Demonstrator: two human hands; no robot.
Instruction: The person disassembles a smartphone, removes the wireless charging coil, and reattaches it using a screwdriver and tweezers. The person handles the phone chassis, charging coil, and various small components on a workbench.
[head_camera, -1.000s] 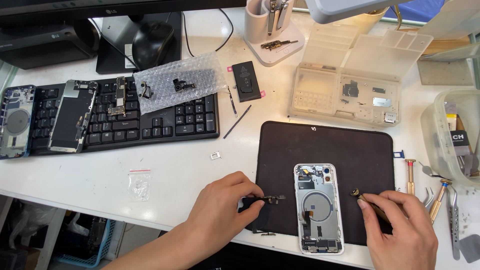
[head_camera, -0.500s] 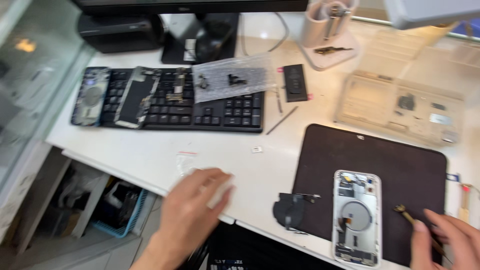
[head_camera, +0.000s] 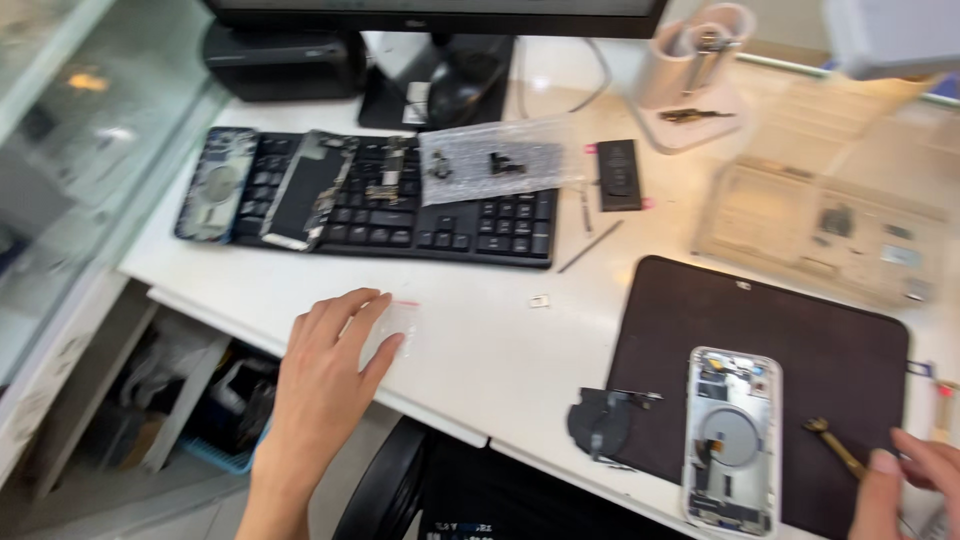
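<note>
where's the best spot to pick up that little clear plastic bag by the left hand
Probably by its far, red-striped edge. The small clear bag lies flat on the white table, with the left hand resting fingers on its near side. Being thin and flat, it likely needs a thumb-and-finger pinch at the free edge, coming from above.

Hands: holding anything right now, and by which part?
The left hand holds nothing; its fingertips rest on a small clear bag on the white table. The right hand pinches the near end of a small gold flex part on the dark mat.
</note>
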